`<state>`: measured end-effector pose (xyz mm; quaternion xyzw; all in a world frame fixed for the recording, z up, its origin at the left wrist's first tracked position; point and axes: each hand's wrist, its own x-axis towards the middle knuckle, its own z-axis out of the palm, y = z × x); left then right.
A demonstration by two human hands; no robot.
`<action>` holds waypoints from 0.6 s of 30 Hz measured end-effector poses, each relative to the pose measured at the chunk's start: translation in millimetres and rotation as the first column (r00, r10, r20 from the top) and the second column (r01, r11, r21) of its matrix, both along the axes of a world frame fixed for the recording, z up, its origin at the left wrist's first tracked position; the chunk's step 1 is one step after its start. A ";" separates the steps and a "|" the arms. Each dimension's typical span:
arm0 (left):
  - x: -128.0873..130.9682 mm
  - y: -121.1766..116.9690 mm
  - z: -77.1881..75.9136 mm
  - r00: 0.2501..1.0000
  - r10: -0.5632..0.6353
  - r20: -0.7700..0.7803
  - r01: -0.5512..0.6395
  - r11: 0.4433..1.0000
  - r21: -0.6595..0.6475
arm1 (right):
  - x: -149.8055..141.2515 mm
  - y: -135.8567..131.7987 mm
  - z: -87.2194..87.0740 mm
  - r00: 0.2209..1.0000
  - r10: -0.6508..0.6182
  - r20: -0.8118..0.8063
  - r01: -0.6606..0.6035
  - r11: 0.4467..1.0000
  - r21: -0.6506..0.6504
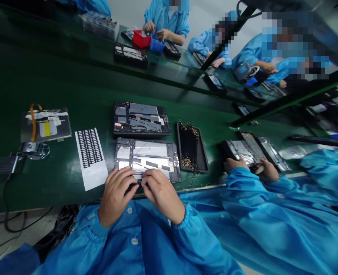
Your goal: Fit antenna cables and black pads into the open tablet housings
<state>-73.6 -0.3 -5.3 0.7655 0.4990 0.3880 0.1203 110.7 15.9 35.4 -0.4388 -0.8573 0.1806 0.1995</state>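
Note:
An opened tablet-like device [152, 152], with a dark frame and silver-grey inner parts, lies in front of me. Both hands work at its near edge, fingertips close together. My left hand [117, 194] has bent fingers on the edge with the thumb drawn in. My right hand [161, 193] is closed in a pinch beside it. Whatever lies between the fingertips is too small or hidden to make out. Just behind sits a second opened device [142, 119]. To the right, a black tray [205, 162] holds a bundle of thin black cables [188, 143] with gold-coloured ends.
A white sheet of black stickers [93, 179] lies left of the devices. Farther left are a flat panel with an orange ribbon [63, 128] and a metal fixture [36, 150]. A co-worker's hands [267, 172] handle another device at right. A glass shelf [174, 70] spans the back.

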 end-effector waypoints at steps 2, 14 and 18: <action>0.0 0.7 0.8 1.000 -0.005 -0.009 0.005 1.000 0.008 | -1.3 0.3 1.3 1.000 0.002 0.020 -0.002 1.000 0.002; -1.2 0.6 2.8 0.995 -0.030 -0.095 0.036 0.997 0.068 | 12.9 -2.6 -4.4 0.978 -0.048 -0.203 0.029 0.995 -0.095; 0.2 1.2 2.2 0.995 -0.017 -0.101 0.027 0.996 0.090 | 15.7 -4.9 -8.6 0.977 -0.069 -0.200 0.053 0.995 -0.083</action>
